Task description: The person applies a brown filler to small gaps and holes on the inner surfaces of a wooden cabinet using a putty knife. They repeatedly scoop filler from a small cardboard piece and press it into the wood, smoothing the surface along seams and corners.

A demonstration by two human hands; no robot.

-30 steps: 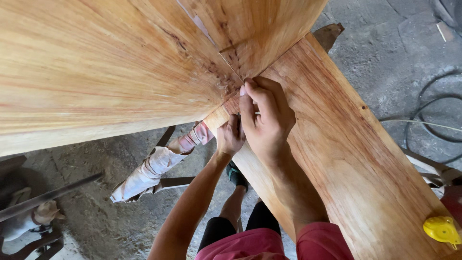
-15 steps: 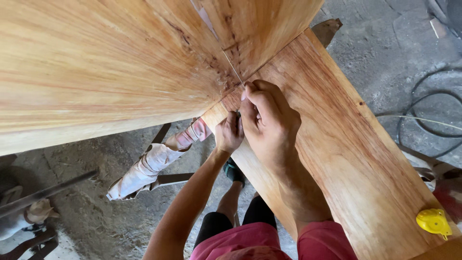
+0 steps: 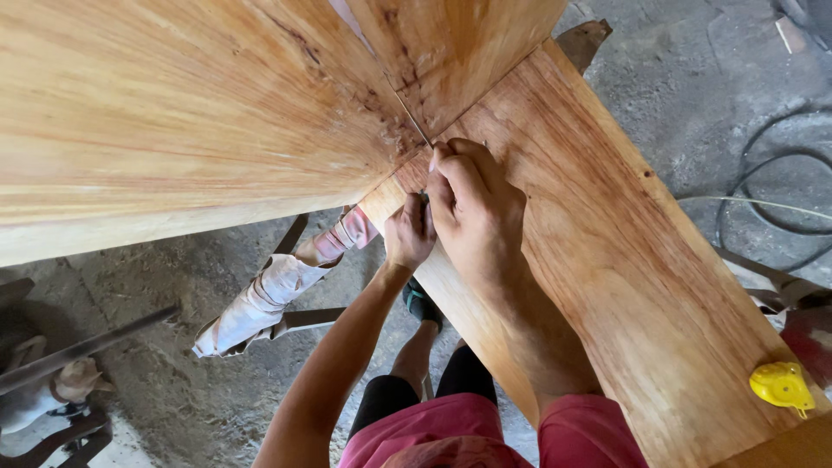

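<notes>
Both hands, the right hand (image 3: 472,212) above the left hand (image 3: 409,232), pinch something tiny, too small to tell, where the plank (image 3: 624,260) meets the board (image 3: 173,113).

Wood planks (image 3: 624,260) smooth, matt; tape measure (image 3: 780,386) glossy yellow plastic.

Yellow tape measure (image 3: 782,386), floor cable (image 3: 771,186)

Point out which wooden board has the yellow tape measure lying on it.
The reddish flat board under the right hand; the yellow tape measure lies at its near end. The paler upright boards carry nothing.
</notes>
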